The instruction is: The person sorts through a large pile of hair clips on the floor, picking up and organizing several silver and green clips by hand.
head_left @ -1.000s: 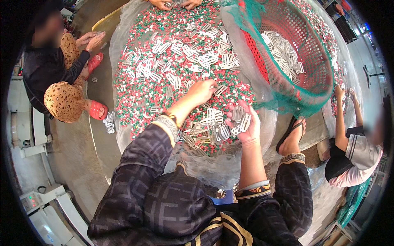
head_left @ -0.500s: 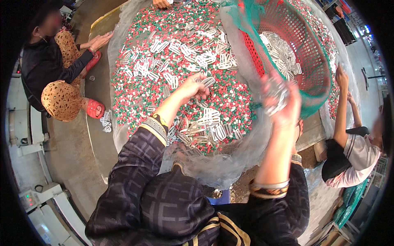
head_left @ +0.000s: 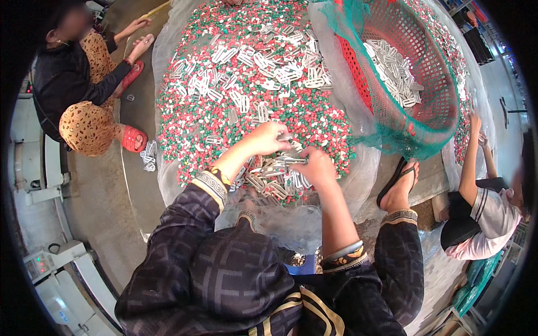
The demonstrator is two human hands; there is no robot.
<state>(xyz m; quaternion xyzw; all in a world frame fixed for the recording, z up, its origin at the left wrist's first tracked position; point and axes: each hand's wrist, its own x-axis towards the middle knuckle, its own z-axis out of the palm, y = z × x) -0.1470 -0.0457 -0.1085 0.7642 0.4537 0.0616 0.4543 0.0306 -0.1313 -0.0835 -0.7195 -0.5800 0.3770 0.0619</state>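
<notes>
Right hand [head_left: 318, 169] is back from the basket [head_left: 430, 63], so it and left hand [head_left: 269, 139] pinch slotted buckles [head_left: 269, 180] by the surface's near edge [head_left: 302, 231].

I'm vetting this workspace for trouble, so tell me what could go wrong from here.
1. The slotted pieces at the right grip lie among loose pellets, so some pellets might get scooped up with them.
2. The left grip holds a piece near its fingertips, so it could slip back into the pile.
3. Stray pieces lie on the floor beside a red sandal; they might get stepped on.
</notes>
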